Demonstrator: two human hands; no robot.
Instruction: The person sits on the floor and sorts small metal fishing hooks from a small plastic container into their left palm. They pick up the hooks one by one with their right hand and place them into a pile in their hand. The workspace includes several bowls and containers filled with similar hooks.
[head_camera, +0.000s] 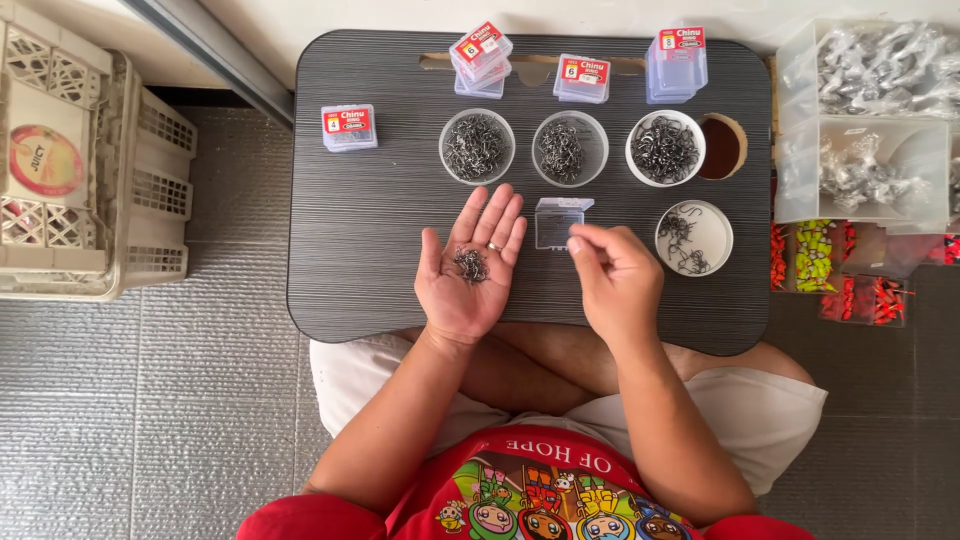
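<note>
My left hand (467, 270) lies palm up over the dark lap table (380, 230), fingers spread, with a small pile of metal fish hooks (470, 265) resting in the palm. My right hand (615, 275) hovers just right of it, thumb and fingertips pinched together near a small open clear plastic box (557, 222); whether a hook is pinched there is too small to tell. Three white bowls of hooks (477, 146) (569, 148) (664, 148) stand in a row behind the hands. A fourth bowl (693, 237) with fewer hooks sits right of my right hand.
Small clear boxes with red labels sit at the table's back edge (480, 55) (582, 78) (678, 62) and far left (349, 127). A round cup hole (722, 147) is at the table's right. A beige plastic crate (95, 170) stands left; clear bins of tackle (865, 120) and coloured lures (835, 270) stand right.
</note>
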